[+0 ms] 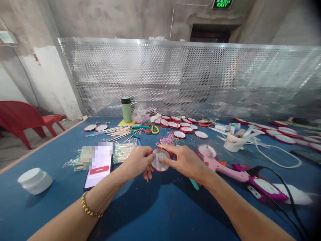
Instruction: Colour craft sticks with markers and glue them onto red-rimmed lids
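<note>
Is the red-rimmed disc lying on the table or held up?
Held up: left hand and right hand pinch the red-rimmed disc above the blue table.

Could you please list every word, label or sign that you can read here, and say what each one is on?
"EXIT": on the green lit sign high on the back wall; the smaller characters above it are cut off and unreadable.
The phone on the table: white text on a red button, too small to read; the screen above it is blurred.
The red-rimmed disc held between the left hand and the right hand: no writing visible.
</note>
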`<move>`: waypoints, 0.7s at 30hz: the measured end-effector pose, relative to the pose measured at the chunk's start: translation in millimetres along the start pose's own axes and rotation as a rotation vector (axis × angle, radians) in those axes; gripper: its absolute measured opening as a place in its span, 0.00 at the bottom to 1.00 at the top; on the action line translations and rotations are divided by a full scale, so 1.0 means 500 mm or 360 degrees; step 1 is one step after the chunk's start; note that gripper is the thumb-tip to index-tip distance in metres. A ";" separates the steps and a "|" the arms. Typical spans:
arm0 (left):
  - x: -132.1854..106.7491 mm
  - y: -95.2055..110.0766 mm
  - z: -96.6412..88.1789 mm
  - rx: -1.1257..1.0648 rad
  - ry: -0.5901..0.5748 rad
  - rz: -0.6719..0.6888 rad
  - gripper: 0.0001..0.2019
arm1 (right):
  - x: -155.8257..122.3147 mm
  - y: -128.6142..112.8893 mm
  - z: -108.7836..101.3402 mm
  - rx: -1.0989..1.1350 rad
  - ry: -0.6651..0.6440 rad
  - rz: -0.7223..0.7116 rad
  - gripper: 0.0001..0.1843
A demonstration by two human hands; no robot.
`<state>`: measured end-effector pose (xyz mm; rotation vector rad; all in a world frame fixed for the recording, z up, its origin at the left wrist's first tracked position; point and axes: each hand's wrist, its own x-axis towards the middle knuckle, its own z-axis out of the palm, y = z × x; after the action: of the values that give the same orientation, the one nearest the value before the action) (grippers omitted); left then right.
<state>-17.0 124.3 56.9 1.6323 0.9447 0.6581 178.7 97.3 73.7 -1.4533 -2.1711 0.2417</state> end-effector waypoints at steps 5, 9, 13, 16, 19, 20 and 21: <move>-0.001 -0.003 0.004 0.0006 0.0043 0.0036 0.10 | 0.000 -0.012 -0.004 -0.0035 -0.0031 0.0046 0.13; -0.001 -0.003 0.006 0.0010 0.0080 0.0083 0.09 | 0.004 -0.014 -0.003 -0.0064 -0.0031 0.0104 0.10; -0.005 0.003 0.007 -0.0005 0.0170 0.0157 0.10 | 0.007 -0.015 -0.004 0.0041 -0.0050 0.0221 0.13; -0.009 0.012 0.010 -0.0057 0.0242 0.0236 0.11 | 0.008 -0.021 -0.010 0.0390 -0.0149 0.0294 0.14; -0.011 0.019 0.014 -0.0158 0.0314 0.0315 0.10 | 0.006 -0.030 -0.010 0.0796 -0.0240 0.0350 0.19; -0.012 0.020 0.014 -0.0190 0.0340 0.0337 0.09 | 0.006 -0.033 -0.007 0.0866 -0.0251 0.0390 0.20; -0.012 0.020 0.014 -0.0211 0.0364 0.0355 0.10 | 0.006 -0.036 -0.002 0.0896 -0.0249 0.0430 0.21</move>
<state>-12.0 114.5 64.9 1.5793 0.8667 1.0566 163.9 92.4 82.8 -1.4115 -1.7968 1.0023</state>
